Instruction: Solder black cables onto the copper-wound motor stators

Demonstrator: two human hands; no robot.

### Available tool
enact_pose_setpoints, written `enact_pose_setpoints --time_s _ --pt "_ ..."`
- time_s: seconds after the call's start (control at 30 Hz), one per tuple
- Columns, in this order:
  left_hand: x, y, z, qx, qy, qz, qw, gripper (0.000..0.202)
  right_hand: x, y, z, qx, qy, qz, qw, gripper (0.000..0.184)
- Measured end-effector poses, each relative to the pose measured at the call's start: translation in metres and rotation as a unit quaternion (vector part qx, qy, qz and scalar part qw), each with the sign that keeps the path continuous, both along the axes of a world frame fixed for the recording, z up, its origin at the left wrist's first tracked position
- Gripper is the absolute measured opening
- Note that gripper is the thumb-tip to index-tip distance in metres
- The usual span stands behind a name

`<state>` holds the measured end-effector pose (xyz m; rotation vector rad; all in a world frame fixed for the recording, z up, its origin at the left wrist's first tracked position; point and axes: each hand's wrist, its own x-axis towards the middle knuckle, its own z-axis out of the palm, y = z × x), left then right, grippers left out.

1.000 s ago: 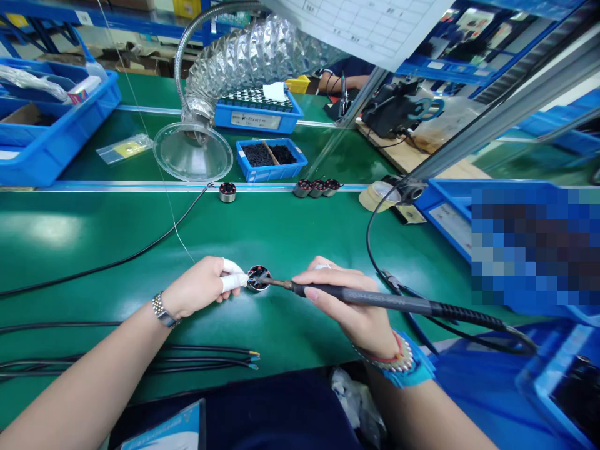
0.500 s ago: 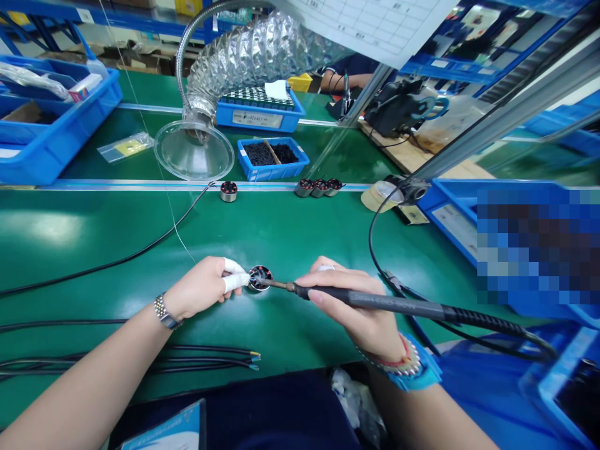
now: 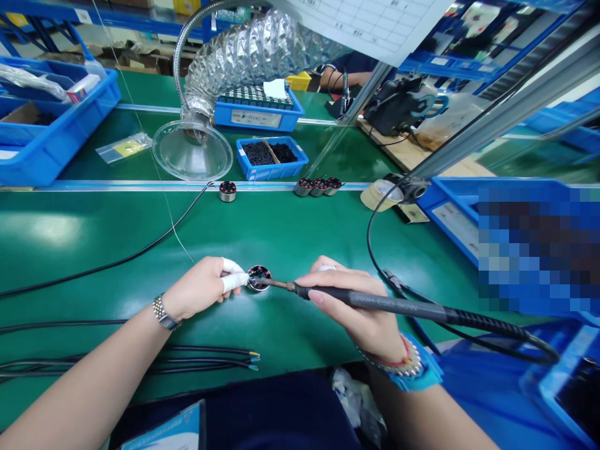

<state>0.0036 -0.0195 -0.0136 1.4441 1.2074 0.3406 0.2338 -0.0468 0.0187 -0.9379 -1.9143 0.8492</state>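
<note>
With my right hand (image 3: pixel 354 300) I grip a soldering iron (image 3: pixel 398 304) like a pen, and its tip reaches into a small round motor stator (image 3: pixel 259 279) on the green bench. The stator has a silver rim and a dark inside with reddish parts. My left hand (image 3: pixel 206 289), white covers on two fingers, is pinched at the stator's left edge. A thin solder wire (image 3: pixel 174 226) hangs from above and runs into this hand. The fingertips hide the wire's end, and whether they also touch the stator is unclear.
Black cables (image 3: pixel 201 361) lie at the lower left. Further back are another stator (image 3: pixel 227 192), three more in a row, a fume extractor hood (image 3: pixel 193 153) and a blue box of black parts (image 3: pixel 272 170). Pliers (image 3: pixel 394 281) and a blue bin (image 3: pixel 452 225) are to the right.
</note>
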Motion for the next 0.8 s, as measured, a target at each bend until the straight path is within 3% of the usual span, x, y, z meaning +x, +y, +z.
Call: enact_pose_setpoints --time_s 0.8 --pt "0.0016 0.0002 0.0032 0.000 0.007 0.004 1.000 0.031 -0.0037 0.0008 -0.0023 -0.006 0.001 0.002 1.000 0.015"
